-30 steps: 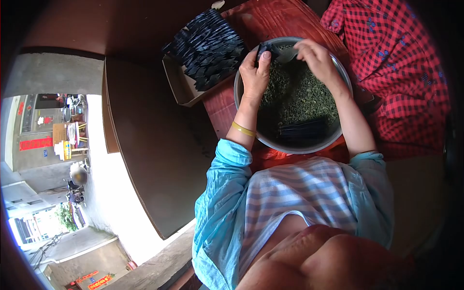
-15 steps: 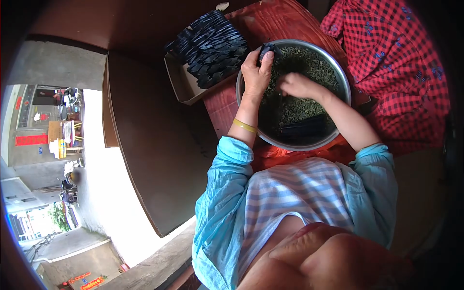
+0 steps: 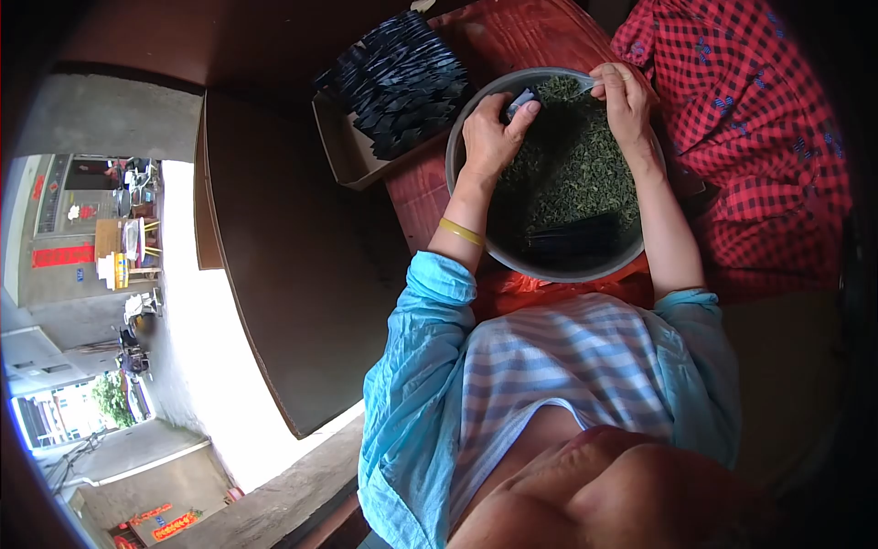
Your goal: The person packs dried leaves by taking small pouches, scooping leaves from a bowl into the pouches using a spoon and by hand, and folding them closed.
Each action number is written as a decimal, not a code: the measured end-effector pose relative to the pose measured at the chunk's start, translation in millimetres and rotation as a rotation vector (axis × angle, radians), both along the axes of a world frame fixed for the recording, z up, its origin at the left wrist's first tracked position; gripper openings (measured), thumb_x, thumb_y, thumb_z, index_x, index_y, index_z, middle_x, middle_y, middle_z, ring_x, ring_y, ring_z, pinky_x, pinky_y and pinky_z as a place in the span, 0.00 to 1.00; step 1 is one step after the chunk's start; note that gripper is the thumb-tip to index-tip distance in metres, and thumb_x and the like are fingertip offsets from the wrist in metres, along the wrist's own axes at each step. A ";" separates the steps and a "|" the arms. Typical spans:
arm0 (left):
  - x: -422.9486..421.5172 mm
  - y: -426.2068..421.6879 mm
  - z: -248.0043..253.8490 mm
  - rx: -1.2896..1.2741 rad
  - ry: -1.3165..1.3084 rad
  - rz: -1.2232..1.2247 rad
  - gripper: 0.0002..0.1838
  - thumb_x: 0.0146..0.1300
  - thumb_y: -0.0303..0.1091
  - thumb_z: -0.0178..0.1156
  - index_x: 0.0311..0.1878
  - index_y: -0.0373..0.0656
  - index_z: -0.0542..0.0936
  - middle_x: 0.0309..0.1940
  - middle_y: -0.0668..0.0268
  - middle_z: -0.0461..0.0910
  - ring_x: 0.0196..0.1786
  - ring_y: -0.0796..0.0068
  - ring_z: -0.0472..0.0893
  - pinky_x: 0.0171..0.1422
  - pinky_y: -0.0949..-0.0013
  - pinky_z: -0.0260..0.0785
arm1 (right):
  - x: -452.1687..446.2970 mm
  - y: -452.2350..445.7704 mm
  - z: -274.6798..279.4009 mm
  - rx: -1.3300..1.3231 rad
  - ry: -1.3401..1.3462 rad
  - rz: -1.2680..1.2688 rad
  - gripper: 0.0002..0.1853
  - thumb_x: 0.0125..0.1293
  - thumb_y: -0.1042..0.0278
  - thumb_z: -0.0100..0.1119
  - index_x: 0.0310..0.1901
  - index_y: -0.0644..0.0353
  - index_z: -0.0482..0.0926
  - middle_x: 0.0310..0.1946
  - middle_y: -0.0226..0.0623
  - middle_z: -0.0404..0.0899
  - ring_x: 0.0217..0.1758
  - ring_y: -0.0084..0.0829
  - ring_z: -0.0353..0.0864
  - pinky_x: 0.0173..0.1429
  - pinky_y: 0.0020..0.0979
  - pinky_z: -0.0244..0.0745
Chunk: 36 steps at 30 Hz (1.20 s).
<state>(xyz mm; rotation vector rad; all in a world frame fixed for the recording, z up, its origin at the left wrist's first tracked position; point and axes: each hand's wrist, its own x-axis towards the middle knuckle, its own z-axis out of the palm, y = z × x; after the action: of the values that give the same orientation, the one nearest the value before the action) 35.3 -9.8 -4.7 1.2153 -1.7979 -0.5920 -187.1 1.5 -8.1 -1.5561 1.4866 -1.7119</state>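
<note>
Grey metal basin (image 3: pixel 585 274); green dried leaves (image 3: pixel 590 169) inside it; blue-black packets (image 3: pixel 398 82) left of it; red-and-black checked cloth (image 3: pixel 745 137) right of it.

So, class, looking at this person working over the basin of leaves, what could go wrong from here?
1. The spoon in the right hand seems heaped with leaves; some could spill before reaching the small packet in the left hand.
2. The stacked dark packets rise above their box, so a knock might topple some.
</note>
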 end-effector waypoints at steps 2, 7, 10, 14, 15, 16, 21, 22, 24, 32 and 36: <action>-0.9 0.4 0.2 0.002 -0.019 -0.010 0.32 0.57 0.60 0.65 0.43 0.34 0.84 0.32 0.49 0.83 0.37 0.51 0.84 0.44 0.57 0.75 | 4.1 3.0 3.4 -0.039 -0.033 0.028 0.17 0.75 0.55 0.48 0.42 0.60 0.81 0.25 0.31 0.81 0.30 0.25 0.82 0.37 0.27 0.74; -2.6 0.4 -1.3 0.071 -0.080 -0.047 0.31 0.57 0.60 0.65 0.42 0.34 0.84 0.32 0.50 0.83 0.37 0.51 0.83 0.43 0.57 0.74 | 24.2 14.3 12.6 -0.033 0.092 0.153 0.15 0.74 0.57 0.50 0.43 0.59 0.81 0.28 0.34 0.83 0.33 0.29 0.84 0.40 0.29 0.77; -1.1 -0.3 -0.8 0.102 -0.097 -0.063 0.32 0.58 0.61 0.65 0.42 0.34 0.83 0.31 0.50 0.83 0.36 0.50 0.83 0.43 0.58 0.74 | 35.0 19.0 16.4 -0.247 0.415 0.249 0.12 0.73 0.60 0.53 0.44 0.59 0.81 0.32 0.38 0.84 0.37 0.33 0.86 0.43 0.32 0.78; -1.3 -1.1 0.1 0.083 -0.039 -0.054 0.31 0.59 0.59 0.64 0.43 0.34 0.83 0.30 0.51 0.83 0.35 0.53 0.83 0.42 0.59 0.74 | 33.2 22.6 25.2 -0.334 0.459 0.166 0.09 0.72 0.64 0.55 0.44 0.59 0.80 0.34 0.40 0.84 0.39 0.37 0.86 0.43 0.32 0.79; -1.5 -1.6 -0.3 0.093 0.033 -0.021 0.30 0.60 0.58 0.64 0.43 0.33 0.83 0.30 0.51 0.83 0.35 0.55 0.83 0.42 0.60 0.73 | 31.8 22.2 24.1 -0.333 0.461 0.168 0.09 0.72 0.64 0.55 0.44 0.59 0.80 0.34 0.40 0.84 0.39 0.37 0.86 0.43 0.32 0.79; -1.1 -2.2 -0.6 0.104 0.105 0.014 0.29 0.60 0.57 0.64 0.44 0.33 0.83 0.30 0.51 0.83 0.34 0.56 0.83 0.42 0.61 0.73 | 29.0 20.8 21.3 -0.251 0.357 0.131 0.10 0.72 0.63 0.55 0.45 0.59 0.80 0.35 0.41 0.84 0.40 0.39 0.85 0.44 0.34 0.79; 1.8 -5.5 -4.8 -0.015 0.218 0.124 0.24 0.68 0.51 0.60 0.36 0.33 0.80 0.19 0.66 0.74 0.27 0.80 0.71 0.34 0.69 0.67 | 26.2 15.8 3.3 0.161 0.472 0.136 0.11 0.71 0.62 0.53 0.44 0.59 0.81 0.35 0.43 0.84 0.40 0.45 0.84 0.45 0.40 0.79; 1.7 -6.3 -5.4 -0.013 0.219 0.122 0.24 0.68 0.51 0.60 0.36 0.33 0.80 0.19 0.66 0.74 0.27 0.80 0.71 0.34 0.69 0.67 | 28.1 16.5 -1.4 0.287 0.632 0.173 0.11 0.71 0.62 0.53 0.43 0.59 0.81 0.34 0.43 0.84 0.39 0.46 0.84 0.44 0.42 0.78; 1.1 -7.5 -7.0 -0.027 0.203 0.092 0.25 0.67 0.52 0.60 0.35 0.33 0.79 0.19 0.66 0.74 0.26 0.79 0.70 0.34 0.69 0.67 | 39.8 22.5 -13.5 0.388 0.742 0.367 0.12 0.70 0.60 0.53 0.42 0.58 0.82 0.34 0.44 0.84 0.40 0.48 0.84 0.45 0.44 0.78; 1.5 -5.5 -6.6 -0.035 0.194 0.079 0.25 0.67 0.53 0.60 0.38 0.34 0.81 0.20 0.64 0.75 0.28 0.78 0.72 0.36 0.70 0.69 | 53.8 21.6 -16.8 0.652 0.558 0.786 0.13 0.68 0.60 0.53 0.40 0.60 0.82 0.33 0.44 0.85 0.39 0.40 0.86 0.47 0.40 0.78; -0.1 -5.4 -6.2 -0.047 0.199 0.046 0.25 0.66 0.53 0.60 0.42 0.34 0.82 0.22 0.61 0.77 0.29 0.75 0.76 0.39 0.69 0.70 | 23.5 5.0 -14.0 0.590 0.259 0.506 0.13 0.72 0.62 0.53 0.43 0.63 0.80 0.30 0.33 0.83 0.34 0.22 0.80 0.41 0.27 0.75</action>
<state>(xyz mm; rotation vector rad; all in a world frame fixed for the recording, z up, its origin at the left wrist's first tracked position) 35.2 -15.2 -10.9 1.1221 -1.6049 -0.6183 -163.5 6.5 -22.1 -1.6548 1.3769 -0.7274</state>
